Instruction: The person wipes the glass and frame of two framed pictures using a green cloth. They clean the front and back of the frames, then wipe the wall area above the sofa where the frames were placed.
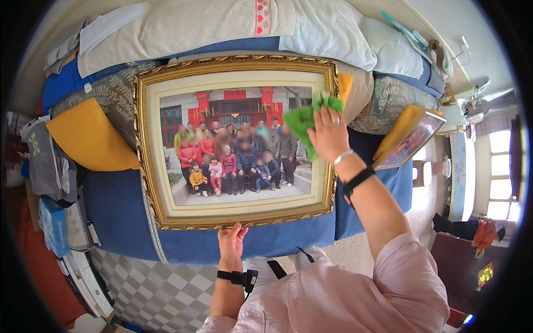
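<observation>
A large framed group photograph (237, 141) in an ornate gold frame stands on the blue sofa (266, 241) before me. My left hand (232, 238) grips the middle of the frame's bottom edge, thumb on the front. At the upper right, my right hand (331, 133) presses a green cloth (306, 120) against the glass and the frame's right inner border, with part of the cloth bunched under the fingers. The cloth covers the photograph's upper right corner.
A yellow cushion (91, 135) lies left of the frame. A smaller framed picture (410, 141) leans on another yellow cushion at right. Light covers (200, 25) drape the sofa back. Grey clothes (46, 158) and a blue box (54, 224) are at far left.
</observation>
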A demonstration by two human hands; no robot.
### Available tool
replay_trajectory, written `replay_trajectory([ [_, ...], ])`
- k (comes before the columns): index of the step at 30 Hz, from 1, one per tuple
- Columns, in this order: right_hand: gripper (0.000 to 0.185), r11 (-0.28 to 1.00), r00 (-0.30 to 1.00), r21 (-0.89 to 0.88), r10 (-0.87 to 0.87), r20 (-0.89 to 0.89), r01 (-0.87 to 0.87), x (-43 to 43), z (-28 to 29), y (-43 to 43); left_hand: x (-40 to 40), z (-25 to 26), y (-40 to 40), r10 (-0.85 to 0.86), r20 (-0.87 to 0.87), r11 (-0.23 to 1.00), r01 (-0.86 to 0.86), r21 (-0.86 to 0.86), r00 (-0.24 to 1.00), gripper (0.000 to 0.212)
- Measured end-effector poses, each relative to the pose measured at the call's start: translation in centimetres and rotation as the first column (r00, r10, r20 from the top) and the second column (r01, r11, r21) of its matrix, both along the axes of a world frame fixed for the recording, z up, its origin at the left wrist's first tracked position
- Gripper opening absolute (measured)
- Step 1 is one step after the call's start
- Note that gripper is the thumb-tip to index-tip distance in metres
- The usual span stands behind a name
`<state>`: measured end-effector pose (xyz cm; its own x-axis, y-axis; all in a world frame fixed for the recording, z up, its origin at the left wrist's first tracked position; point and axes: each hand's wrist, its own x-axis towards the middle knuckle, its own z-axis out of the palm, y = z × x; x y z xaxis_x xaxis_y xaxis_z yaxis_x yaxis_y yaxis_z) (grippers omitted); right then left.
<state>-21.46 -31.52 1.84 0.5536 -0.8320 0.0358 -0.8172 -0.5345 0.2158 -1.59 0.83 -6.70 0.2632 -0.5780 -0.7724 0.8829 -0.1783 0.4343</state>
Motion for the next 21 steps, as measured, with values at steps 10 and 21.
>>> replay_trajectory([
  [10,0.05,0.957,0.99,0.284,0.021,0.136,-0.06,-7.9,-0.4,16.4,0.2,1.0,-0.5,-0.035,0.011,0.999,0.034,0.034,0.999,0.014],
  [21,0.05,0.989,0.918,0.036,-0.145,0.368,0.141,-3.4,-1.2,-4.8,0.4,-0.4,-0.2,-0.069,0.022,0.997,0.068,0.037,0.997,0.016],
])
